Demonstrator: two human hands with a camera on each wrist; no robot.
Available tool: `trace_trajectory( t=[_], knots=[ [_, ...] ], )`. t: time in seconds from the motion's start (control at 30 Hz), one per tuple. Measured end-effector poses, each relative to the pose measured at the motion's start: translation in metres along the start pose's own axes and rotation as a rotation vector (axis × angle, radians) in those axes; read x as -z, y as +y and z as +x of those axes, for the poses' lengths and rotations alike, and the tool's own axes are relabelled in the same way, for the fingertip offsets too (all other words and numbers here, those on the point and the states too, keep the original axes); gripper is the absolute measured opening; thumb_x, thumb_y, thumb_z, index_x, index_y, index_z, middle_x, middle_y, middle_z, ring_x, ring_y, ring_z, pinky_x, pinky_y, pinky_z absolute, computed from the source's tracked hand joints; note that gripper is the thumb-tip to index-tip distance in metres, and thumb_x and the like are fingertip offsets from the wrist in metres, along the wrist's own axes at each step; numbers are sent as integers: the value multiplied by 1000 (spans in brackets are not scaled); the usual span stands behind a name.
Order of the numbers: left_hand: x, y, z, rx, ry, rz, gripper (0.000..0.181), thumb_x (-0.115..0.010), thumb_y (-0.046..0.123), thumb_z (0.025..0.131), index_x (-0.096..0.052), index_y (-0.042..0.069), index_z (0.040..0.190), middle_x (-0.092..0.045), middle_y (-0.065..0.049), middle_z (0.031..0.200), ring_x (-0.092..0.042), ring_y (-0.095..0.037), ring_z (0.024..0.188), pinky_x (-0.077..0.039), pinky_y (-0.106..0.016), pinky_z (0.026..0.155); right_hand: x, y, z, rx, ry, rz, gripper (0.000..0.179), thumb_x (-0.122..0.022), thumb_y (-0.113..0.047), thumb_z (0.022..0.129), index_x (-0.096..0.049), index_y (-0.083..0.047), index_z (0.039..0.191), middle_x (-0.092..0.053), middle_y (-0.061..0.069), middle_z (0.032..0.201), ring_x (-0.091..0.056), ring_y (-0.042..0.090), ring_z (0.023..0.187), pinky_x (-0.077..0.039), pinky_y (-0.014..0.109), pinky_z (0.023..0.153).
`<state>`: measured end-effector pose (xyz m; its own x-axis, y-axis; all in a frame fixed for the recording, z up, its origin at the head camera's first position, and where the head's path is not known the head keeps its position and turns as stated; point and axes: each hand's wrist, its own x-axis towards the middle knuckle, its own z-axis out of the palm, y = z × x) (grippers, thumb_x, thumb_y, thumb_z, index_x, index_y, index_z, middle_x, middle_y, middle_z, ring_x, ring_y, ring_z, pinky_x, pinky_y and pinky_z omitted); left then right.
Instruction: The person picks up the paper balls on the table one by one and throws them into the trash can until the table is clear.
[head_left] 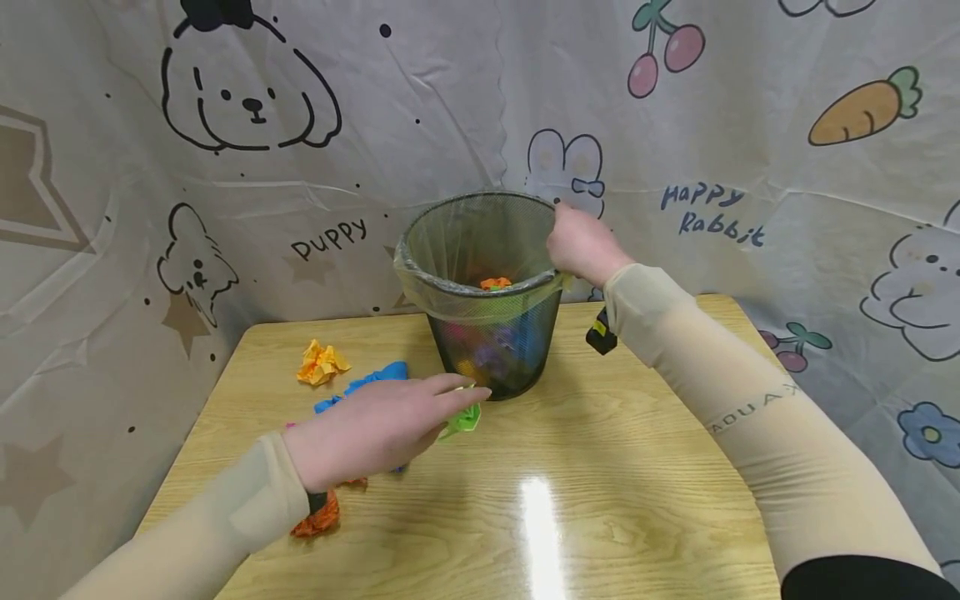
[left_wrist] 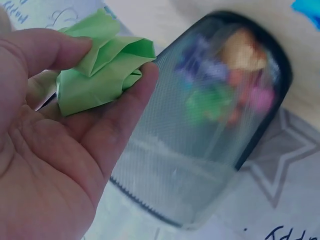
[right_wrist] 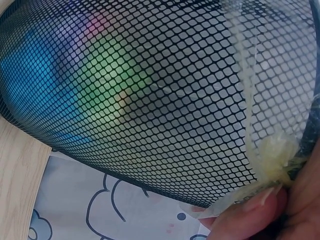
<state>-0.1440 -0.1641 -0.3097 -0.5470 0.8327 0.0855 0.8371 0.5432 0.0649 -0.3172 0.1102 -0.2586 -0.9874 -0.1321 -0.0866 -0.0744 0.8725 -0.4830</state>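
Note:
My left hand (head_left: 375, 425) pinches a crumpled green paper ball (left_wrist: 100, 70) between thumb and fingers, in front of a black mesh wastebasket (head_left: 495, 342). In the head view the hand's back covers most of that green paper. The basket stands on the table, lined with a clear yellowish bag (head_left: 420, 258), with crumpled papers of several colours (left_wrist: 225, 75) inside. At the rim's right side my right hand (head_left: 588, 246) grips the basket's edge and the bag. A bunched knot of the bag (right_wrist: 277, 155) shows beside its thumb in the right wrist view.
On the wooden table (head_left: 600, 467), a yellow-orange paper ball (head_left: 321, 363) and a blue crumpled paper (head_left: 378, 375) lie left of the basket. An orange-brown paper ball (head_left: 318, 515) sits beneath the left wrist, with other scraps partly hidden. A printed cloth (head_left: 465, 100) hangs behind.

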Motion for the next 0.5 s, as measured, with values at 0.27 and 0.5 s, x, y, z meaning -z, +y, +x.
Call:
trace_trajectory(
  t=[0.27,0.5],
  knots=[
    [30,-4,14,-14,50,27,55,-65,9,100,-49,13,153,-56,-12,146,-73,-19,88,-59,-29,72,-1,-2,0,-3,3,-6,65,-29,-8,104,-4,0,164,-37,23,158,-46,17,56,-47,34,56],
    [53,-12,30,-50,179,16,61,-66,0,95,-48,11,153,-54,-10,147,-68,-14,80,-57,-25,67,-1,-2,-1,-8,9,-10,65,-30,-7,104,-6,1,164,-40,24,156,-47,17,59,-47,34,57]
  ],
)
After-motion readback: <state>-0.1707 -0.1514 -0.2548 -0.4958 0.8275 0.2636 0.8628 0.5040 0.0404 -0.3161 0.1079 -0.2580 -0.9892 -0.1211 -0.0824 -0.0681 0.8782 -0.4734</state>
